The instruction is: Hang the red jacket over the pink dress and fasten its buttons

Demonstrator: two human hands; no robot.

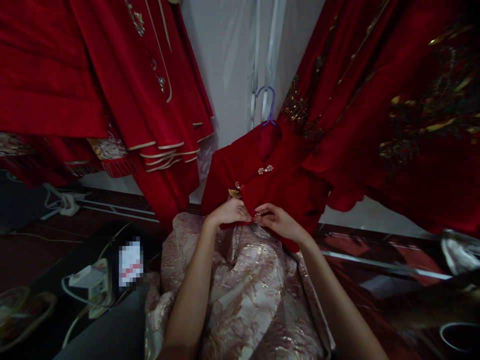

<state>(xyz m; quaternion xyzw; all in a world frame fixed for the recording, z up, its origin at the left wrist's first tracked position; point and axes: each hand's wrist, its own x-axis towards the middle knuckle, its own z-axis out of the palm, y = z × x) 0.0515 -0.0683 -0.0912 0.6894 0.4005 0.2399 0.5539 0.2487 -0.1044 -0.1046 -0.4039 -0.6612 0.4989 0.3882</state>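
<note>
Right hand (pixel 276 221) has its fingertips bunched narrow at the lowest beaded fastening (pixel 256 218), left hand (pixel 233 211) curled over the fabric right beside it; honestly can't tell if either is actually pinching. I'd keep the front edges level and not tug the beads. The red jacket (pixel 296 172) hangs on a purple hanger (pixel 272 103), hem against the pink brocade (pixel 247 285).

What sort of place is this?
Probably a clothing shop or dressing area, maybe for formal wear: ornate red garments hang on both sides, a red jacket sits on a purple hanger, and pinkish brocade fabric lies below the hands.
</note>
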